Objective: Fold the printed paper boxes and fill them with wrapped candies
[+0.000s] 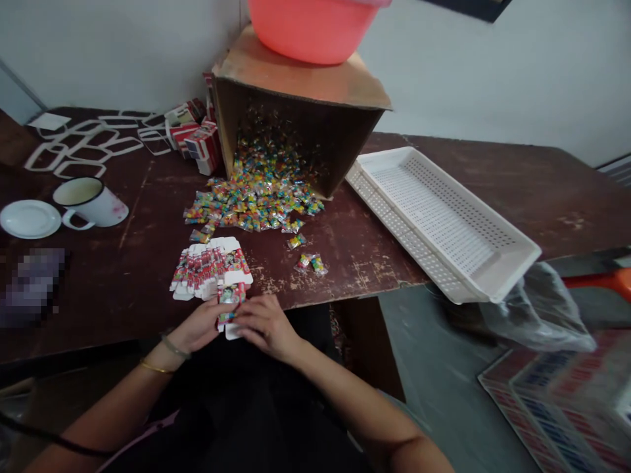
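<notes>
Both hands, left (pixel 200 328) and right (pixel 266 326), pinch a small carton (pixel 231 303) at the bench (pixel 123 276) edge; light, thin card, probably crushable, best held by its edges.

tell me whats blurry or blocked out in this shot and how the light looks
Head view: soft, even light, no hard shadows or glare; a pixelated patch masks something at the table's left edge; the printed sheets and plastic bag at lower right look smeared; both hands and the small carton stay fairly sharp.
</notes>
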A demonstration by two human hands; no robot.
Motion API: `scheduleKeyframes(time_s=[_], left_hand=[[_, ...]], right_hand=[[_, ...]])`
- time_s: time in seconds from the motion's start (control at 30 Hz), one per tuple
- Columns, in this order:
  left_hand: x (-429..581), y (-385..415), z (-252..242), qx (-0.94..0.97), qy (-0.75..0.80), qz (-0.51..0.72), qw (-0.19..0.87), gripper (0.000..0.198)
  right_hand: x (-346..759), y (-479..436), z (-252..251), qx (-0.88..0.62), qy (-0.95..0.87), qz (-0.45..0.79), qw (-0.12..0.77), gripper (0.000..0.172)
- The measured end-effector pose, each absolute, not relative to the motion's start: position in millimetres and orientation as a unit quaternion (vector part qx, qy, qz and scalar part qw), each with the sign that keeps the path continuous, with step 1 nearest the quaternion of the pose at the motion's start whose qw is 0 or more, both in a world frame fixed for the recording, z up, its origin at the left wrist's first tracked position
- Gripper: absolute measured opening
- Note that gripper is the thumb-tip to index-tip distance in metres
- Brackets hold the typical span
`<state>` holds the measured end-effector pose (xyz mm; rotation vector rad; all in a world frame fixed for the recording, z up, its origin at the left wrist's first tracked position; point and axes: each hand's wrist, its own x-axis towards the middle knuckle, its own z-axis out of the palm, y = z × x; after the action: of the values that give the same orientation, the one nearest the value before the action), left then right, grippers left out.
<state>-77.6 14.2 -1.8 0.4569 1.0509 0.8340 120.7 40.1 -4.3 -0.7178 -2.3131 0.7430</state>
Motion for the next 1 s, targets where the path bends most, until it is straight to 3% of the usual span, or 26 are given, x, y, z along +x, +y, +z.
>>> scheduleKeyframes(time_s=[0.1,0.27,0.4,0.47,0.57,0.7,0.8,1.0], left_hand=[[-56,11,2,0.242,0.493,0.325,0.77,0.03],[-43,3,17,0.252,0.504,0.279,0.778,0.025],[-49,0,15,0.349,0.451,0.218,0.792,0.023],[-50,-1,9,0.406,0.48,0.212,0.748,0.025],[-46,-5,-1,0.449,0.579,0.262,0.628,0.03],[-39,-22,-5,0.482,0.595,0.361,0.533,0.04],[-42,-37,-3,0.518,0.576,0.365,0.516,0.055],[-54,-57,-3,0.59,0.513,0.257,0.568,0.033]], right_hand=[[121,43,2,-0.36,-0.83,0.281,0.319,0.028],[126,54,9,-0.373,-0.78,0.393,0.312,0.019],[137,58,17,-0.272,-0.766,0.539,0.221,0.016],[143,58,21,-0.236,-0.737,0.602,0.196,0.018],[147,49,23,-0.316,-0.68,0.614,0.247,0.012],[145,21,14,-0.415,-0.579,0.62,0.328,0.049],[146,4,1,-0.408,-0.416,0.734,0.349,0.038],[152,-9,-23,-0.348,-0.149,0.909,0.173,0.045]])
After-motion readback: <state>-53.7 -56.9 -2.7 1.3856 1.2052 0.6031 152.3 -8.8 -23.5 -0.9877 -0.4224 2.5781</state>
